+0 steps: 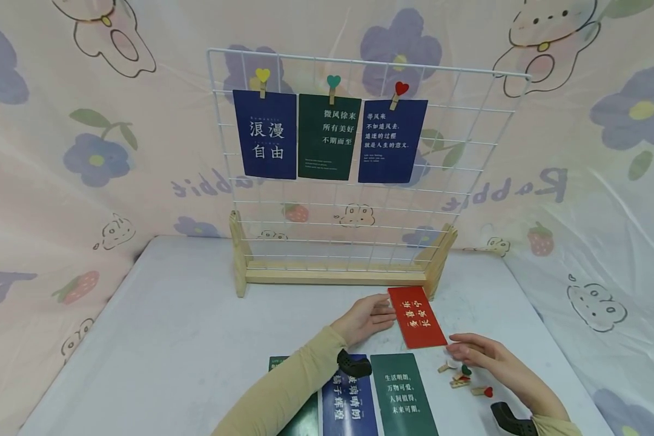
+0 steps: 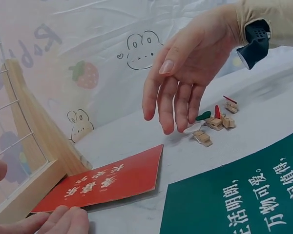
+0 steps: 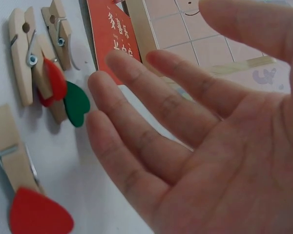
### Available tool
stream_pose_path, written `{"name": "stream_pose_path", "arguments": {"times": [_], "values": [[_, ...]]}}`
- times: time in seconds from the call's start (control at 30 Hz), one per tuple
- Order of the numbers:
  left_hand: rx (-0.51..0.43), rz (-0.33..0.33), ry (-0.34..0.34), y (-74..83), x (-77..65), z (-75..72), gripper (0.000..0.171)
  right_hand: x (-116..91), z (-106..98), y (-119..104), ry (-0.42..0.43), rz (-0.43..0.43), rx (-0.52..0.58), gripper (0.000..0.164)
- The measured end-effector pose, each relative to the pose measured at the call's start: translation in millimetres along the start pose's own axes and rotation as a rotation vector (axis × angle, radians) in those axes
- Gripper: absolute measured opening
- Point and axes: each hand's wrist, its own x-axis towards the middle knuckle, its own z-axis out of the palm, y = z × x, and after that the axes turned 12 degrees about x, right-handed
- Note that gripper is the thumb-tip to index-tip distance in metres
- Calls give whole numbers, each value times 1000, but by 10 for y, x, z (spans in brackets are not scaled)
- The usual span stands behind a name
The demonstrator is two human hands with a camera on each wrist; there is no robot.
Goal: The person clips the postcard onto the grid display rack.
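A red card with white Chinese characters lies on the table at the right foot of the wire rack. My left hand is at its left side, fingertips right at the edge and fingers loosely extended. The left wrist view shows those fingers beside the card, with the thumb apart from them. Just right of the card hovers my right hand, holding nothing. Its fingers are spread and slightly bent in the right wrist view. Small wooden clothespins with red, green and white hearts lie below and beside it.
The white wire rack on a wooden base carries two blue cards and a green card, pinned by heart clothespins. More green and blue cards lie at the table's front, partly under my left forearm. Patterned cloth hangs behind.
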Motion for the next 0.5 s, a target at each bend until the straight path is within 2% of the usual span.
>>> {"name": "stream_pose_path", "arguments": {"times": [0.1, 0.23, 0.33, 0.5], "values": [[-10, -4, 14, -1, 12, 31, 49, -6, -8, 12, 1, 0, -4, 52], [84, 29, 42, 10, 11, 93, 39, -18, -29, 29, 0, 0, 2, 52], [153, 48, 91, -8, 22, 143, 30, -23, -45, 41, 3, 1, 10, 52], [179, 39, 150, -66, 31, 195, 31, -18, -28, 49, 17, 18, 12, 52]]}}
